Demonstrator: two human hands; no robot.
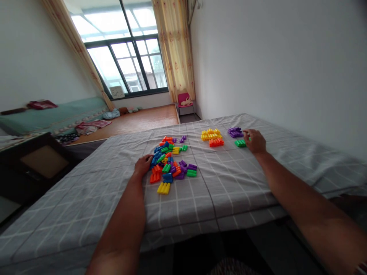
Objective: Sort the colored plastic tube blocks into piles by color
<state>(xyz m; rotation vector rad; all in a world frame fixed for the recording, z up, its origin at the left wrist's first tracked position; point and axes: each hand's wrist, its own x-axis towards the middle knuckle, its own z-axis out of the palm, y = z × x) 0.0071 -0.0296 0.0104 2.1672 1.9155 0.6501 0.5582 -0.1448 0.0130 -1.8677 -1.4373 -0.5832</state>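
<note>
My left hand (143,165) rests on the bed at the left edge of a mixed pile of short plastic tube pieces (167,168), in orange, blue, green, yellow and purple. Its fingers lie loosely against the blue pieces, tips partly hidden. My right hand (255,141) is at the right, just over a row of green tube pieces (240,143), with its fingers reaching left and slightly apart. Behind that row lies a purple group (235,132). Farther left are stacked yellow pieces (211,134) with an orange row (216,142) in front.
A grey checked sheet (183,206) covers the bed, with a white wall (275,68) along its right side. Beyond stand a pink chair (184,100), a wooden platform (149,116) and a window. A dark cabinet (34,168) is at the left.
</note>
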